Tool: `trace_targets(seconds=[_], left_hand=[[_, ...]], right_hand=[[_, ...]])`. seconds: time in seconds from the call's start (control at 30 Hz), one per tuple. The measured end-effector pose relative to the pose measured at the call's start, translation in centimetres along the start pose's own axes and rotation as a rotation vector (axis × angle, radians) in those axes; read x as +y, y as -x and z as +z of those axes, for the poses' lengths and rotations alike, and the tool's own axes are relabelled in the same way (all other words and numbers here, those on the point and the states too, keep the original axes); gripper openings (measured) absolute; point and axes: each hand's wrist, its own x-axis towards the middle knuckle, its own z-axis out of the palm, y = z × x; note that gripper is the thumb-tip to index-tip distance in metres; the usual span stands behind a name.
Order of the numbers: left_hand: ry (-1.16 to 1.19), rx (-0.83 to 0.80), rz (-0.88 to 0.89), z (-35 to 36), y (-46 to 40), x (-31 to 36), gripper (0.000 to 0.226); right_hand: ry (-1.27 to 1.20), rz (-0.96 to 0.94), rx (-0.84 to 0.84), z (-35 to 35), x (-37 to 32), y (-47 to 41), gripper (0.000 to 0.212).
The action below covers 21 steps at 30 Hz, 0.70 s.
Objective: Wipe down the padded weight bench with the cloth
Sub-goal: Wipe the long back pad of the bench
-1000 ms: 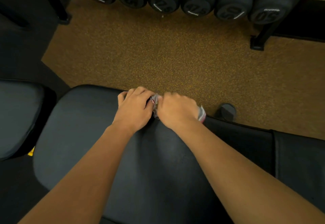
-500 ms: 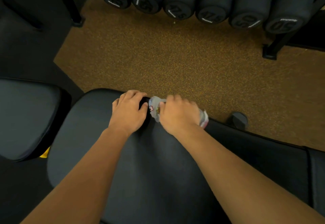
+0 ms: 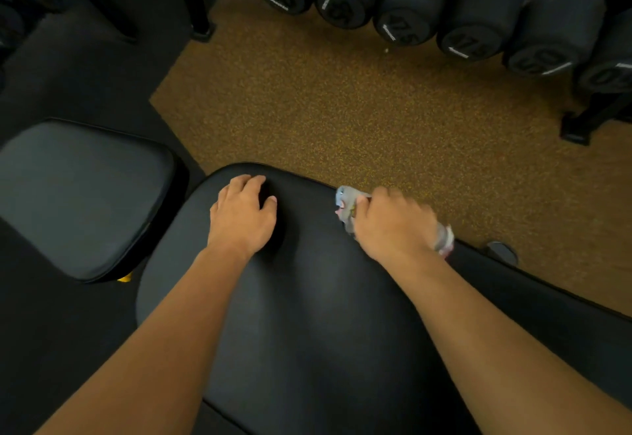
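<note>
The black padded bench (image 3: pixel 307 315) fills the lower middle of the head view. My left hand (image 3: pixel 241 215) rests on the pad near its far rounded end, fingers loosely bent, holding nothing. My right hand (image 3: pixel 390 222) grips a grey cloth (image 3: pixel 345 205) with red marks at the pad's far edge. One end of the cloth sticks out left of the fist. Another bit shows by my wrist.
A second dark pad (image 3: pixel 82 195) stands to the left. A rack of black dumbbells (image 3: pixel 410 7) runs along the top, with its foot (image 3: pixel 578 130) at the right. Speckled brown floor (image 3: pixel 342 109) lies between the rack and the bench.
My hands were together on the cloth at the far edge. They have parted: the left let go and rests on the pad, the right moved right with the cloth.
</note>
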Motion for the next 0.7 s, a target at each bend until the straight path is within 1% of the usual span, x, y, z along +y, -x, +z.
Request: trace_targets(seconds=[0.07, 0.13, 0.2, 0.27, 0.37, 0.43, 0.5, 0.6, 0.7], left_hand=[[0.000, -0.016, 0.000, 0.0, 0.0, -0.7, 0.049], [-0.001, -0.019, 0.012, 0.1, -0.1, -1.0, 0.047], [0.006, 0.007, 0.026, 0.1, -0.4, -1.4, 0.044], [0.020, 0.030, 0.040, 0.0, -0.8, -1.7, 0.041], [0.039, 0.062, 0.019, -0.4, -1.4, -2.4, 0.042], [0.056, 0.096, -0.038, -0.9, -2.1, -3.5, 0.045], [0.067, 0.115, -0.113, -1.3, -2.7, -4.8, 0.048], [0.091, 0.081, -0.215, -1.6, -3.1, -6.8, 0.052], [0.090, 0.074, -0.236, -1.1, -3.1, -8.0, 0.051]], right_hand=[[-0.031, -0.118, 0.018, 0.8, -3.3, -1.7, 0.042], [-0.042, -0.231, -0.003, 1.3, -6.1, -3.0, 0.042], [-0.044, -0.306, -0.021, 1.3, -7.2, -3.9, 0.042], [-0.070, -0.305, -0.041, 1.1, -6.2, -3.9, 0.043], [-0.053, -0.220, -0.046, 0.7, -3.4, -2.8, 0.045], [0.021, -0.170, -0.054, 0.7, -3.3, -2.4, 0.046], [0.028, -0.153, -0.033, 1.0, -4.8, -3.1, 0.045], [-0.020, -0.229, 0.023, 2.0, -9.2, -5.4, 0.041], [-0.005, -0.382, 0.044, 3.2, -14.1, -7.1, 0.041]])
